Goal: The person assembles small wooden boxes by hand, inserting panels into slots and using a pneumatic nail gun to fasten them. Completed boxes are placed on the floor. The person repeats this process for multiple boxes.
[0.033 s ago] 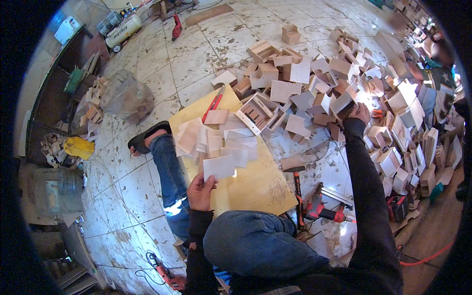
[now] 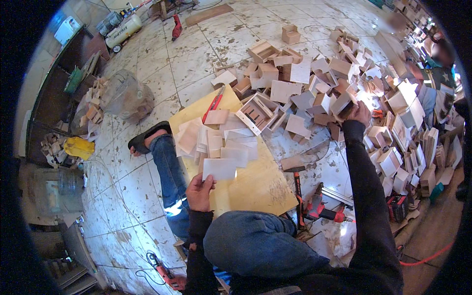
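The left hand (image 2: 199, 195) pinches a pale panel (image 2: 219, 169) over a yellow board (image 2: 260, 191), beside scattered wooden sheets (image 2: 237, 157). Well apart from it, the right hand (image 2: 360, 114) is at a box (image 2: 341, 104) in a wooden heap (image 2: 297, 72); whether its fingers grip is unclear.

The thin panel (image 2: 219, 168) looks smooth and matt — the boxes (image 2: 266, 76) bare wood, the tiled floor (image 2: 160, 69) glossy.

Left hand (image 2: 198, 193) near, right hand (image 2: 360, 114) outstretched

A woodworking shop: air compressor (image 2: 125, 33), red power tool (image 2: 315, 208), hammer (image 2: 298, 190), heaped wooden boxes (image 2: 322, 104).
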Demonstrator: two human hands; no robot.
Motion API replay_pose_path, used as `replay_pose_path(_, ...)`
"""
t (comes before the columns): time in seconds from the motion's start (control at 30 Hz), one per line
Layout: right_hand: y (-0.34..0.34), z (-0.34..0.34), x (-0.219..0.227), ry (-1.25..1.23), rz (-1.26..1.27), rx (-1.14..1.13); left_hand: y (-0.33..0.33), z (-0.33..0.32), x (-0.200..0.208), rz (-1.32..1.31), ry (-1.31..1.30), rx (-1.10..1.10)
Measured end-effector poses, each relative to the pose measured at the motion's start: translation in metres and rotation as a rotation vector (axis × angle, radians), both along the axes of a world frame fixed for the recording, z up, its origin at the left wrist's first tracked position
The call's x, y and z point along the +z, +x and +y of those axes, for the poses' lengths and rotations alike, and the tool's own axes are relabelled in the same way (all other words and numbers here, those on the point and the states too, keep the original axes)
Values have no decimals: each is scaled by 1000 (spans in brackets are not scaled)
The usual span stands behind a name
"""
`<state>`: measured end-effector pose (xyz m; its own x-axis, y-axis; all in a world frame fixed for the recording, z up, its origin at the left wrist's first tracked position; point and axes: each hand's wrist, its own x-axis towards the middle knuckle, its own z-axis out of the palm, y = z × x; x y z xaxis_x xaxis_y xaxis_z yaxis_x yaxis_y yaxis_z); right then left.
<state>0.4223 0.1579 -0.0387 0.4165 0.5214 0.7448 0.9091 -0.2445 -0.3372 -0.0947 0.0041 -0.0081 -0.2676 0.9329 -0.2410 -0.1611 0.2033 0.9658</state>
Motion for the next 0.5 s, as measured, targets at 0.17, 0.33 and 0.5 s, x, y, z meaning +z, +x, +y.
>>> replay_pose_path(0.17,-76,-39,40,-22,-295,775,6,7,23,-167,-67,78)
replay_pose_path(0.33,-194,-85,42,-144,-454,1529,38,9,59,-271,113,-74)
replay_pose_path(0.5,-274,-120,42,-173,-445,1640,51,13,65,-302,108,-164)
